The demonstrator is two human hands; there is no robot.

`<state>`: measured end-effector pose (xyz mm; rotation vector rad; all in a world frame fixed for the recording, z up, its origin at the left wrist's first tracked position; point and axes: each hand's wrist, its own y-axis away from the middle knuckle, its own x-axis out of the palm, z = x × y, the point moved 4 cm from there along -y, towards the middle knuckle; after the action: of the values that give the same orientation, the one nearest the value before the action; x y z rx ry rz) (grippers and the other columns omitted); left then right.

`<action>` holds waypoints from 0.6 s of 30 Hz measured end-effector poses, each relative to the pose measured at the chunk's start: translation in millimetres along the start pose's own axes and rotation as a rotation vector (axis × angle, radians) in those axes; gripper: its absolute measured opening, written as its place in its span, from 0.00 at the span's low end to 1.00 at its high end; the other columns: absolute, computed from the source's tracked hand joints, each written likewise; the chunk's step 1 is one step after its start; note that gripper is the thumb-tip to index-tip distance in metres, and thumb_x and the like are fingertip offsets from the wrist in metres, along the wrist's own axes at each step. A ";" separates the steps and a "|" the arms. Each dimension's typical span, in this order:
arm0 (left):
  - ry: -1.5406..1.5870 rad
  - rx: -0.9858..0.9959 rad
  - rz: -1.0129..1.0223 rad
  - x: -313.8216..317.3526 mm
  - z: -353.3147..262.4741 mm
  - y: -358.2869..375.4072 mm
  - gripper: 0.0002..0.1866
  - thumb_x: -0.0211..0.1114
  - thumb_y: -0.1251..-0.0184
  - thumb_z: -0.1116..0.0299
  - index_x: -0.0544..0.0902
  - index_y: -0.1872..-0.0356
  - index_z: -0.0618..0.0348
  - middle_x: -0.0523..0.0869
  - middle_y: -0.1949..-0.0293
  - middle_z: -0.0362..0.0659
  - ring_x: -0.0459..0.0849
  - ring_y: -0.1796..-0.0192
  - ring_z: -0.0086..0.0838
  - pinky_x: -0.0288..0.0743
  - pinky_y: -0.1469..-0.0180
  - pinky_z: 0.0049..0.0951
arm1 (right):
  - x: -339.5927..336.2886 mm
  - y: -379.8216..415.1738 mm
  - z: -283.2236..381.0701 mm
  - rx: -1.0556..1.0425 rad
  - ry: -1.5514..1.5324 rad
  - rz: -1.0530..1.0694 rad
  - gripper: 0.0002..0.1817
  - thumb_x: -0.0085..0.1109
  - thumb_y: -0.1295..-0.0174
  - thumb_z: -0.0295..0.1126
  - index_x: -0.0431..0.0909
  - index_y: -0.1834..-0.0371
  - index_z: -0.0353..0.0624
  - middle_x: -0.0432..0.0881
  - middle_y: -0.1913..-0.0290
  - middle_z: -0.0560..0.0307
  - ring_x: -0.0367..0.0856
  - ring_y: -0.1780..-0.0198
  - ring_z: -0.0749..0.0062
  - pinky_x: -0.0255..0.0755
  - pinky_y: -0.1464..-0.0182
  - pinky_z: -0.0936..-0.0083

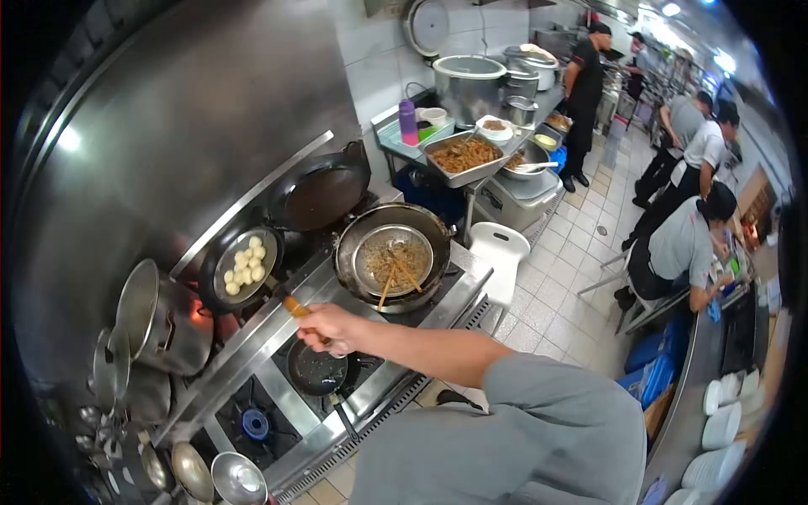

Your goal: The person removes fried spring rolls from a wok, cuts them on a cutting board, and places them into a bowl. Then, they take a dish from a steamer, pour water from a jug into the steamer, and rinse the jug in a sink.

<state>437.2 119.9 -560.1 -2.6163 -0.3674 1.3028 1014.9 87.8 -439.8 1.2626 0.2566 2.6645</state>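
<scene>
My right hand (324,326) is closed around the wooden handle (295,306) of a round dark pan (215,290) at the back of the stove. Several pale round balls (244,268) lie in that pan. Below my hand, a small black pan (316,370) rests on a burner, its handle toward the front edge. To the right, a metal strainer (392,237) with brown bits and wooden sticks in it sits over a large wok (343,261). My left hand is not in view.
An empty dark wok (324,198) stands behind. A blue flame (254,423) shows on the front burner. Pots and ladles (192,471) are at the left. A food tray (463,172) and white stool (498,252) stand beyond the stove. Several people (686,244) are at the right.
</scene>
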 end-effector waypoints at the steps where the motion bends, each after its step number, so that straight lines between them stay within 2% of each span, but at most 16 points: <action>1: 0.027 -0.017 0.001 8.1 1.3 -12.2 0.20 0.71 0.38 0.58 0.87 0.54 0.66 0.88 0.56 0.60 0.87 0.52 0.53 0.79 0.47 0.48 | 8.6 -13.1 -2.0 0.007 -0.037 0.022 0.05 0.55 0.27 0.29 0.69 0.55 0.43 0.76 0.69 0.56 0.70 0.81 0.78 0.64 0.82 0.78; 2: 0.041 -0.038 0.010 7.1 3.9 -19.6 0.21 0.72 0.38 0.57 0.87 0.55 0.65 0.89 0.56 0.59 0.87 0.53 0.52 0.79 0.47 0.49 | 8.2 -32.2 -9.5 -0.002 -0.050 0.012 0.05 0.55 0.27 0.29 0.69 0.55 0.43 0.76 0.69 0.56 0.70 0.81 0.78 0.64 0.82 0.78; 4: 0.063 -0.082 0.024 2.0 10.9 -37.3 0.21 0.74 0.40 0.55 0.87 0.56 0.64 0.89 0.56 0.57 0.88 0.53 0.51 0.79 0.48 0.50 | -0.4 -65.5 -19.9 0.000 0.176 0.005 0.04 0.56 0.30 0.29 0.72 0.60 0.43 0.75 0.75 0.59 0.68 0.84 0.78 0.64 0.82 0.77; 5: 0.082 -0.119 0.020 4.2 17.3 -41.0 0.21 0.74 0.41 0.55 0.87 0.57 0.63 0.89 0.56 0.56 0.88 0.54 0.51 0.80 0.49 0.50 | -0.3 -70.5 -16.6 0.002 0.178 0.007 0.04 0.56 0.30 0.29 0.72 0.60 0.43 0.75 0.75 0.59 0.68 0.84 0.78 0.64 0.82 0.77; 7: 0.606 -0.104 0.150 33.6 66.7 -60.1 0.20 0.64 0.30 0.61 0.79 0.45 0.64 0.79 0.42 0.52 0.79 0.41 0.39 0.80 0.48 0.38 | 2.9 -88.7 -29.3 -0.001 0.098 -0.105 0.04 0.57 0.34 0.28 0.74 0.67 0.43 0.74 0.80 0.60 0.67 0.85 0.76 0.64 0.82 0.75; 8: 1.088 -0.567 -0.036 8.3 -11.4 -43.0 0.20 0.63 0.30 0.61 0.78 0.44 0.64 0.79 0.41 0.51 0.78 0.41 0.39 0.81 0.48 0.40 | -17.6 -127.9 -49.0 -0.029 0.135 -0.030 0.05 0.58 0.37 0.27 0.74 0.70 0.44 0.73 0.80 0.61 0.68 0.85 0.76 0.63 0.83 0.76; 9: 1.080 -0.507 -0.049 11.2 -0.5 -43.2 0.18 0.62 0.30 0.63 0.77 0.45 0.64 0.79 0.43 0.50 0.77 0.40 0.40 0.81 0.47 0.42 | -16.5 -134.4 -49.2 0.028 0.028 0.010 0.07 0.61 0.42 0.23 0.77 0.78 0.42 0.76 0.80 0.56 0.73 0.84 0.73 0.66 0.82 0.74; 10: 1.169 -0.596 -0.045 6.8 -30.0 -40.8 0.14 0.60 0.31 0.66 0.77 0.49 0.63 0.81 0.47 0.49 0.79 0.43 0.39 0.81 0.48 0.43 | -17.2 -141.0 -52.8 0.058 0.026 0.051 0.07 0.60 0.37 0.27 0.78 0.74 0.41 0.75 0.81 0.57 0.72 0.83 0.75 0.66 0.81 0.75; 11: 1.133 -0.588 -0.029 6.1 -31.0 -39.9 0.12 0.59 0.33 0.71 0.76 0.51 0.62 0.83 0.50 0.48 0.82 0.48 0.39 0.84 0.51 0.42 | -12.7 -138.8 -51.3 0.083 0.095 0.012 0.09 0.59 0.32 0.31 0.76 0.70 0.40 0.74 0.80 0.59 0.72 0.82 0.76 0.67 0.80 0.76; 14: 1.208 -0.629 -0.059 7.2 -48.5 -30.8 0.12 0.57 0.34 0.75 0.76 0.51 0.61 0.84 0.53 0.47 0.85 0.55 0.36 0.88 0.58 0.40 | -10.4 -136.9 -52.0 0.098 0.053 -0.084 0.10 0.53 0.24 0.38 0.73 0.58 0.43 0.79 0.74 0.58 0.73 0.79 0.80 0.72 0.78 0.79; 15: 1.215 -0.649 -0.063 6.2 -52.6 -28.7 0.12 0.57 0.35 0.75 0.75 0.51 0.60 0.84 0.53 0.47 0.86 0.56 0.36 0.89 0.59 0.40 | -21.2 -143.3 -53.4 0.107 0.105 0.045 0.12 0.51 0.23 0.41 0.72 0.53 0.44 0.81 0.67 0.56 0.75 0.76 0.81 0.76 0.75 0.80; 18: 1.210 -0.663 -0.063 14.9 -24.9 -23.5 0.11 0.56 0.34 0.75 0.75 0.52 0.59 0.83 0.55 0.45 0.85 0.57 0.34 0.89 0.60 0.39 | -1.0 -117.9 -45.8 0.038 0.009 0.021 0.24 0.48 0.22 0.51 0.71 0.42 0.40 0.80 0.52 0.49 0.83 0.59 0.65 0.83 0.61 0.67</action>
<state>462.8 145.2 -549.9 -3.2310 -0.6818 -0.6600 990.5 198.2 -496.4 1.2719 0.2982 2.6958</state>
